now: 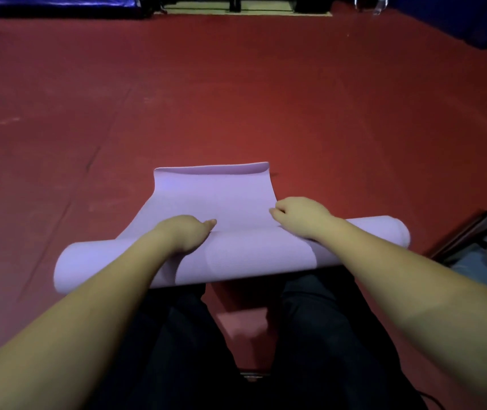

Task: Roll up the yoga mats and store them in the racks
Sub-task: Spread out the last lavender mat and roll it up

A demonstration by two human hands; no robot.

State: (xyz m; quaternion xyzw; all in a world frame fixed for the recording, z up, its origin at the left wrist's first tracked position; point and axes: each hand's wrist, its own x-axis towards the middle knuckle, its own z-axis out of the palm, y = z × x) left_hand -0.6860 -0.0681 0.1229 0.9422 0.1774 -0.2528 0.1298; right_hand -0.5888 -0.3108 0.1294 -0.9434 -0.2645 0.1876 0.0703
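Red floor (236,93) fills most of the view, faint seams running across it toward 10 o'clock. Lilac yoga mat (230,250) lies directly on it at centre, mostly rolled, a short flat tail reaching toward 12 o'clock (far edge curled up slightly). Blue padding (458,22) borders the floor at 1 o'clock.

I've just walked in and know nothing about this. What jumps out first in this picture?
The pale purple yoga mat stands out against the dark red floor: it is mostly rolled into a thick tube lying crosswise in front of the person, with a short flat tail left beyond it. Both bare hands sit on top of the roll, the left hand and the right hand, fingers curled over it where the flat part meets the roll.
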